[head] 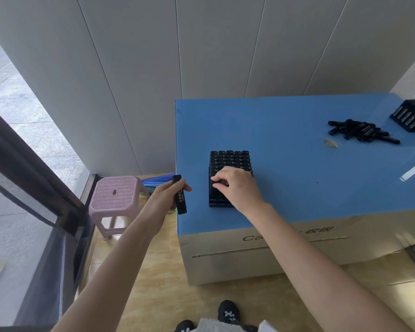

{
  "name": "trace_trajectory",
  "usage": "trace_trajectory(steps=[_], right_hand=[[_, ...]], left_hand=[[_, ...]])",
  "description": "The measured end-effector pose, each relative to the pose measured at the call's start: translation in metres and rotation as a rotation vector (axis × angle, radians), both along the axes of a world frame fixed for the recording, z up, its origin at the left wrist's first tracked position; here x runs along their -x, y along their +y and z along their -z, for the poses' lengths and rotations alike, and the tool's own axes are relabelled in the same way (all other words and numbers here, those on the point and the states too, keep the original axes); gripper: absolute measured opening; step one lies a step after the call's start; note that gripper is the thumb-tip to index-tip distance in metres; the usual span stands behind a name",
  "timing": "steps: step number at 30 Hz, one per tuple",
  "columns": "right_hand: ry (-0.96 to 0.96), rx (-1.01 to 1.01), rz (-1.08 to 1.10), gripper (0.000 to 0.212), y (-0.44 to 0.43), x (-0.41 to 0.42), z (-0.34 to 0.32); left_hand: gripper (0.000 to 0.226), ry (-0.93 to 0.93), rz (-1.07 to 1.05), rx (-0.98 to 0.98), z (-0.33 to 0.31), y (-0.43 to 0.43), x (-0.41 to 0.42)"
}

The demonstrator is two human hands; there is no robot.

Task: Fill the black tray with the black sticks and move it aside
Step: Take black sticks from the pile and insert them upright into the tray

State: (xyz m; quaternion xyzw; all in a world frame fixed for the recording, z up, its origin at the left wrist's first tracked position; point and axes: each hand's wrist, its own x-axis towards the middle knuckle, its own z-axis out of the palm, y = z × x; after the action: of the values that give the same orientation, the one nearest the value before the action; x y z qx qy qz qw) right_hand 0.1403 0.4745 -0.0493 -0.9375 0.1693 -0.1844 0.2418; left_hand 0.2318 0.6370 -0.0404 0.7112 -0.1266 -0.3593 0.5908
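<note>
Near the left edge of the blue counter (pixel 297 130), I make out the black tray (pixel 221 202), packed with upright black sticks (pixel 230 159) whose round tops show in neat rows. The right hand (pixel 240 188) is down on the near part of the tray. Its fingers (pixel 217 181) are curled and drawn together on the stick tops, and I cannot tell whether they pinch one stick or only press on it. The wrist hides the rows beneath, so I cannot say how full that part is.

The left hand (pixel 167 196) hangs just off the counter's left edge, beside the tray but apart from it. Its fingers are clamped round a single black stick (pixel 181 204) with white lettering, held nearly upright, both ends poking out of the grip.

Well apart from the tray, toward the far right of the counter, lies a loose heap (pixel 362 131) of more black sticks, flat and crossing one another. Beyond it, at the corner, I see a black lettered stack (pixel 411 116), cut off by the edge of view.

A pink stool (pixel 116 195) stands on the tan floor (pixel 153 271) left of the counter, and dark shoes (pixel 228 312) show at the bottom.
</note>
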Motion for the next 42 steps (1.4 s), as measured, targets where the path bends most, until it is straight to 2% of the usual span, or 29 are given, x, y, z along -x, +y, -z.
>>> trace_trajectory(steps=[4, 7, 9, 11, 13, 15, 18, 21, 23, 26, 28, 30, 33, 42], right_hand=[[0.009, 0.074, 0.023, 0.015, 0.003, 0.001, -0.001], [-0.004, 0.085, 0.037, 0.033, 0.008, 0.010, 0.001], [-0.038, -0.084, -0.020, 0.046, 0.014, 0.020, 0.002], [-0.051, -0.367, -0.109, 0.052, 0.024, 0.030, 0.002], [-0.114, -0.542, -0.114, 0.046, 0.033, 0.037, 0.005], [-0.228, -0.596, -0.040, 0.031, 0.039, 0.041, 0.007], [-0.329, -0.555, -0.005, 0.021, 0.040, 0.047, 0.010], [-0.379, -0.534, 0.024, 0.018, 0.033, 0.054, 0.007], [-0.393, -0.498, 0.069, 0.018, 0.020, 0.058, 0.004], [-0.295, -0.355, 0.085, 0.017, -0.004, 0.062, 0.001], [-0.244, -0.280, 0.093, 0.016, -0.014, 0.062, 0.002], [-0.229, -0.239, 0.119, 0.015, -0.018, 0.057, 0.004], [-0.212, -0.169, 0.123, 0.015, -0.019, 0.045, 0.009], [-0.135, 0.015, 0.020, 0.012, -0.018, 0.023, 0.013]], left_hand=[[0.026, 0.053, -0.008, 0.067, -0.004, 0.001, 0.002], [0.017, 0.077, -0.014, 0.099, -0.007, 0.001, 0.003], [0.013, 0.087, -0.008, 0.121, -0.007, 0.001, 0.003], [0.011, 0.077, 0.014, 0.146, -0.007, 0.000, 0.003], [0.011, 0.062, 0.037, 0.157, -0.004, -0.003, 0.004], [0.013, 0.071, 0.039, 0.157, 0.000, -0.008, 0.006], [0.017, 0.087, 0.045, 0.117, 0.005, -0.016, 0.008], [0.024, -0.059, 0.157, -0.024, 0.008, -0.023, 0.007], [0.023, -0.260, 0.197, -0.146, 0.012, -0.026, 0.003], [0.025, -0.727, 0.250, -0.429, 0.019, -0.022, -0.007], [0.027, -0.906, 0.299, -0.540, 0.020, -0.019, -0.010], [0.030, -1.011, 0.340, -0.611, 0.019, -0.018, -0.010], [0.032, -1.069, 0.362, -0.645, 0.017, -0.019, -0.009], [0.031, -1.056, 0.305, -0.664, 0.005, -0.005, -0.013]])
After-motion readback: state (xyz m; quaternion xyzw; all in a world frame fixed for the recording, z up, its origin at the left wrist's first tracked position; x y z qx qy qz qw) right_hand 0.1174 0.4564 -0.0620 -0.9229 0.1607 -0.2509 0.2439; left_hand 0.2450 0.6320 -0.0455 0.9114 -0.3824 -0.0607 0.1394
